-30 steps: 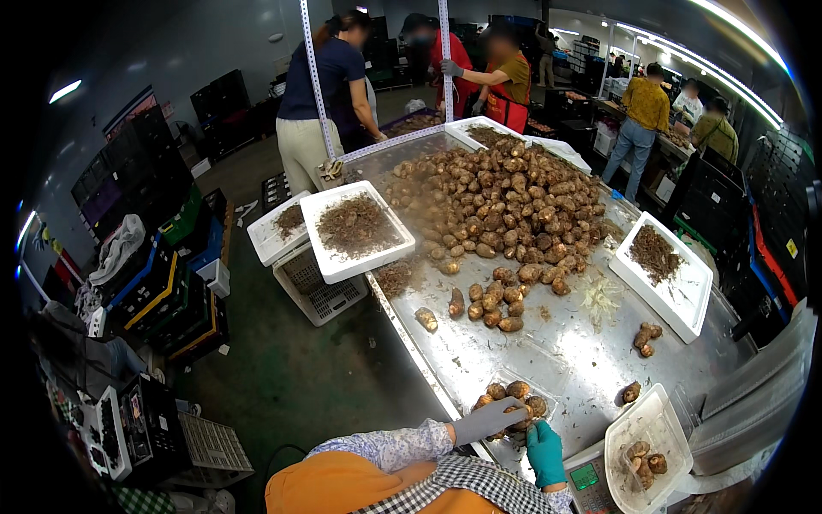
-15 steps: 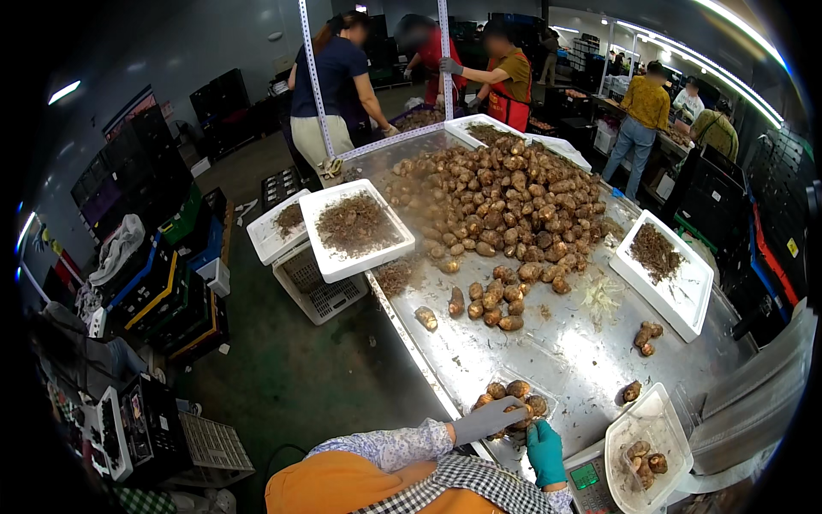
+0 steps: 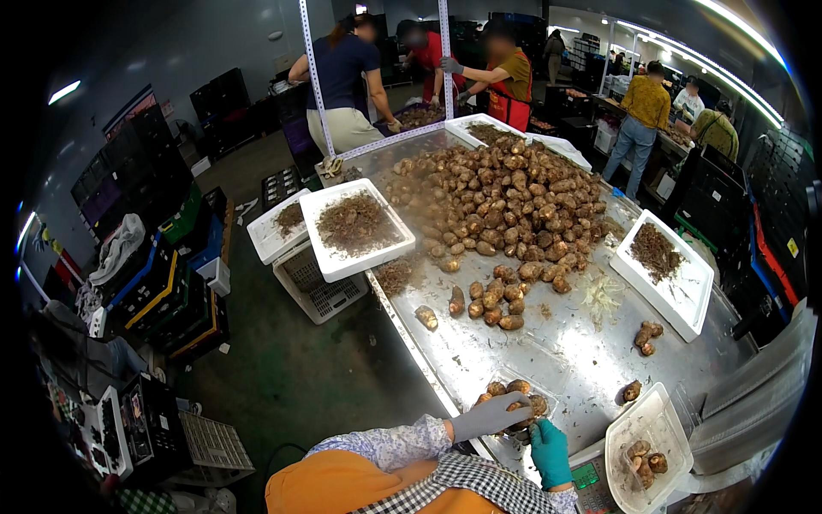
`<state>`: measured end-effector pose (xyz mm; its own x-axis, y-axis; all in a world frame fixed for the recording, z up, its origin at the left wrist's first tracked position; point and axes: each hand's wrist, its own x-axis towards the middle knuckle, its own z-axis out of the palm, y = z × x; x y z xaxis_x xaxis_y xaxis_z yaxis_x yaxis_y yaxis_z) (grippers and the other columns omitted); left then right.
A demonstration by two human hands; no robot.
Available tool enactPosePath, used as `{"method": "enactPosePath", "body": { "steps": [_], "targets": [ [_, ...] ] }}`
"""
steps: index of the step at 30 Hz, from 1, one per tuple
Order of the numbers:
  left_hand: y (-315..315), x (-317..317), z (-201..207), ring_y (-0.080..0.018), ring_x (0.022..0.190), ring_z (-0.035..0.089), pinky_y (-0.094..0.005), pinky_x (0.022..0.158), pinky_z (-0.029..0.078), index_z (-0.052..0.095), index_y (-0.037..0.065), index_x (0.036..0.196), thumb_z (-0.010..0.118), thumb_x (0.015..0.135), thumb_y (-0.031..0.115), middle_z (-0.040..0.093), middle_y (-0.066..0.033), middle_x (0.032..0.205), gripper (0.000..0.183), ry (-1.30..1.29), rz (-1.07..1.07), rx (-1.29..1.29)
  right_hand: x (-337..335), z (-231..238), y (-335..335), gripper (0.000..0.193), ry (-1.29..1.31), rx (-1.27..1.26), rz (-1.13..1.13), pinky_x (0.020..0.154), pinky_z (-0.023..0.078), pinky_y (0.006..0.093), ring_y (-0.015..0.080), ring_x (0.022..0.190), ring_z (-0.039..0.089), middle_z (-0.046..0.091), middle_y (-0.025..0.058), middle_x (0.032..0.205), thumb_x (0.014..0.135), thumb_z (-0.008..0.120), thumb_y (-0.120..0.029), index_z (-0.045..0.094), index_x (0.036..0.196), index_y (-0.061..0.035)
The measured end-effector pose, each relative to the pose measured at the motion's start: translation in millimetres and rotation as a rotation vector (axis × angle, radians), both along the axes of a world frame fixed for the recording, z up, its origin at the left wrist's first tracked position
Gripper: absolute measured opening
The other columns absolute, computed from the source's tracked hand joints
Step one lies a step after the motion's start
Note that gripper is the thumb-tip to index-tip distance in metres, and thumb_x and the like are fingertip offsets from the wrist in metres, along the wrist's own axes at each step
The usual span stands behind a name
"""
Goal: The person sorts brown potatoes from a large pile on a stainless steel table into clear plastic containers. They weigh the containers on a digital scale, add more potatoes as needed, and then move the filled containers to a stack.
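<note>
Near the front edge of the desk (image 3: 471, 364), a cluster of brown tubers (image 3: 517, 387) (no clear long axis) lies partly under the grey-gloved left hand (image 3: 493, 417), nearer than the teal-gloved right hand (image 3: 549, 452) at its lower right; whether the hands grip, I cannot tell.

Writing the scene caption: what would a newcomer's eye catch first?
Likely the big heap of brown tubers on the metal table, upper centre. Then, near the bottom, the grey-gloved left hand and teal-gloved right hand at a tuber cluster. White trays of scraps flank the heap.
</note>
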<state>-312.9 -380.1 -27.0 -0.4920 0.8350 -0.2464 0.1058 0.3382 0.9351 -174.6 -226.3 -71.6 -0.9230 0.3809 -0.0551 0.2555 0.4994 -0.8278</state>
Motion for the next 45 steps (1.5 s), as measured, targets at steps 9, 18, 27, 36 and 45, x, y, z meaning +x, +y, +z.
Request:
{"method": "enactPosePath", "body": {
  "steps": [9,18,27,36,45],
  "targets": [
    [7.7,-14.7,-45.9,-0.0284,0.103,0.062,-0.0374,0.087,0.050,0.058,0.008,0.118,0.054,0.094,0.024,0.059,-0.0164,0.115,0.029,0.514,-0.187,0.257,-4.6,23.6,-6.6,0.020,0.097,0.078,-0.124,0.053,0.046,0.0416,0.0354,0.059,0.060,0.059,0.0212,0.070,0.093,0.057,-0.022,0.058,0.084,-0.0034],
    [8.4,2.3,33.5,-0.0163,0.083,0.063,-0.0257,0.068,0.054,0.052,0.004,0.128,0.052,0.100,0.026,0.060,-0.0123,0.113,0.036,-0.694,0.126,0.342,-1.4,54.1,-15.1,0.020,0.190,-0.524,-0.172,0.064,0.052,0.0265,0.0125,0.069,0.064,0.068,0.0067,0.080,0.100,0.055,-0.018,0.063,0.103,0.0005],
    [12.9,-1.5,41.4,-0.0196,0.111,0.055,-0.0316,0.096,0.046,0.052,0.000,0.126,0.043,0.098,0.019,0.057,-0.0122,0.120,0.035,0.015,-0.073,0.405,-2.2,64.0,-9.1,0.022,0.169,-0.121,-0.210,0.066,0.053,0.0314,0.0191,0.073,0.068,0.070,0.0118,0.088,0.095,0.062,-0.019,0.064,0.107,-0.0010],
    [19.7,3.8,45.7,-0.0179,0.109,0.055,-0.0301,0.097,0.043,0.053,-0.001,0.125,0.040,0.102,0.018,0.058,-0.0124,0.118,0.032,-0.091,0.038,0.208,-0.9,60.9,-10.6,0.022,0.211,0.294,-0.115,0.065,0.053,0.0395,0.0321,0.073,0.066,0.067,0.0156,0.085,0.094,0.058,-0.021,0.064,0.107,-0.0044],
    [12.7,0.6,22.4,-0.0208,0.107,0.057,-0.0311,0.094,0.045,0.055,0.001,0.126,0.053,0.095,0.010,0.059,-0.0122,0.114,0.032,0.247,-0.066,0.382,3.3,47.8,-6.8,0.017,0.138,0.082,-0.117,0.061,0.051,0.0385,0.0308,0.065,0.063,0.065,0.0153,0.078,0.094,0.056,-0.020,0.062,0.097,-0.0044]
  ]
}}
